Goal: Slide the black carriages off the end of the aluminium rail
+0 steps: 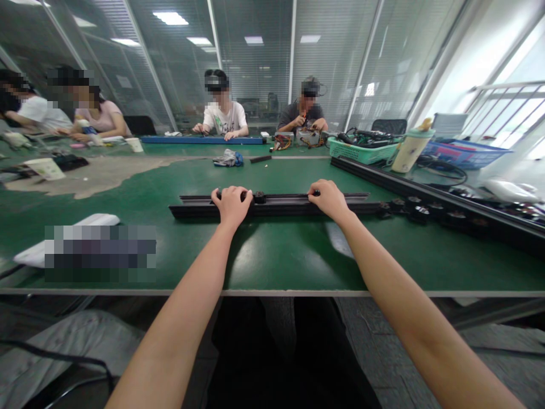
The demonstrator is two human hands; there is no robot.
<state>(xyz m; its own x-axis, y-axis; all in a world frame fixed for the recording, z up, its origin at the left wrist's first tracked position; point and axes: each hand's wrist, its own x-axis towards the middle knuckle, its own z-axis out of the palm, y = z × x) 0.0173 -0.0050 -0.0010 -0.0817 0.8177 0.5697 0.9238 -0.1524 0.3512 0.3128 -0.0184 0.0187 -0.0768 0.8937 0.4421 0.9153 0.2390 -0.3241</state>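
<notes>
A long black channel-shaped rail [281, 210] lies crosswise on the green table in front of me. My left hand [232, 205] is curled over its left half, fingers bent around a small black part that is mostly hidden under them. Just right of that hand, another small black part [259, 197] sits in the rail's groove. Over the right half, my right hand [331, 199] pinches a small black piece [315, 193] between thumb and fingers at the groove. Several loose black parts with metal centres [419, 212] lie beyond the rail's right end.
Another long black rail [395, 180] runs diagonally along the right. Behind it stand a green basket [361, 150] of cables, a cream tumbler [411, 152] and a blue basket [466, 154]. A white device [97, 219] lies left; a grey-blue cloth [229, 158] lies ahead. Several people sit across the table.
</notes>
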